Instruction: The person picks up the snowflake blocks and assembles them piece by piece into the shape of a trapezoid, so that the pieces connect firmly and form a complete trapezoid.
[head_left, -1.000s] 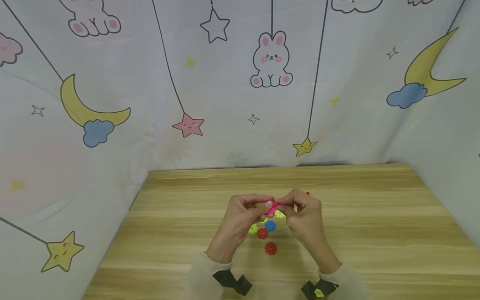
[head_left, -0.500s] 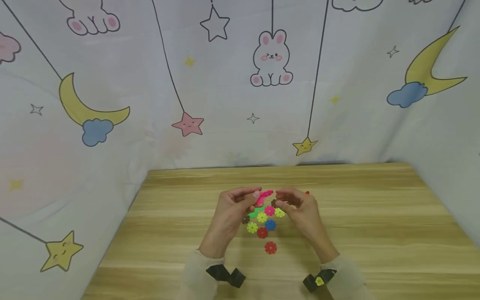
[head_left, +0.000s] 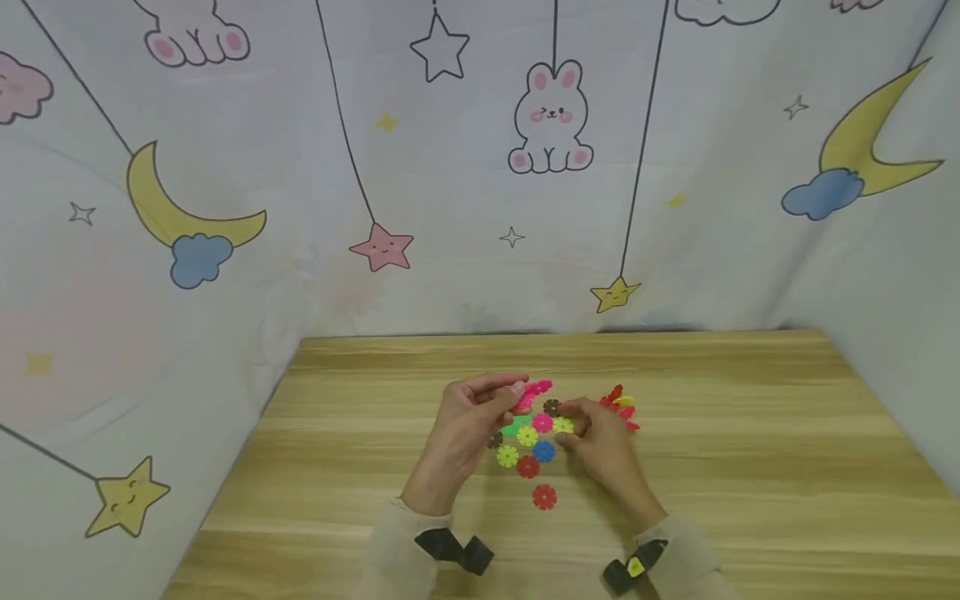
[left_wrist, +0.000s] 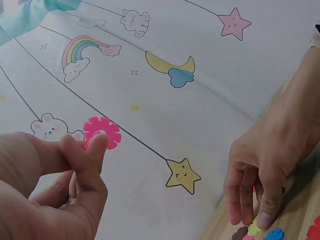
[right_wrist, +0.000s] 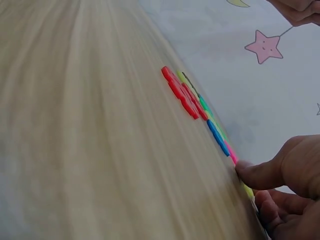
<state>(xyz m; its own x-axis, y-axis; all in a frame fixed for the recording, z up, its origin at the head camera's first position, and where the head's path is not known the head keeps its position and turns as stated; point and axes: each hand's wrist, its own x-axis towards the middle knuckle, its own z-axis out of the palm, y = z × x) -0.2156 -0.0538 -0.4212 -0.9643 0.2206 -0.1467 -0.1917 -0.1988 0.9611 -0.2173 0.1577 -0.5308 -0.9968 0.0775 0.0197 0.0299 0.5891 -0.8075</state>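
Note:
My left hand [head_left: 467,417] pinches pink notched discs [head_left: 537,389] between thumb and fingertips, raised above the table. In the left wrist view one pink disc [left_wrist: 107,129] faces the camera, while a second edge is partly covered by the fingers. My right hand [head_left: 609,442] is down at the tabletop, thumb and fingers spread around a yellow notched disc [head_left: 562,425]. A gap shows between its fingertips in the head view. A brown disc [head_left: 552,407] lies by the index fingertip, and a pink disc [head_left: 542,422] is just left of the yellow one.
Loose notched discs lie mid-table, including a blue disc [head_left: 543,451], a red disc [head_left: 544,497] and a green disc [head_left: 514,427]. Beyond the right hand stands a joined cluster [head_left: 618,402] of red, yellow and pink discs. A printed curtain [head_left: 450,292] borders the wooden table [head_left: 750,467].
My right hand has let go of the pink discs, moved away from the left hand and lowered to the yellow disc. The left hand has shifted left, still holding the pink discs.

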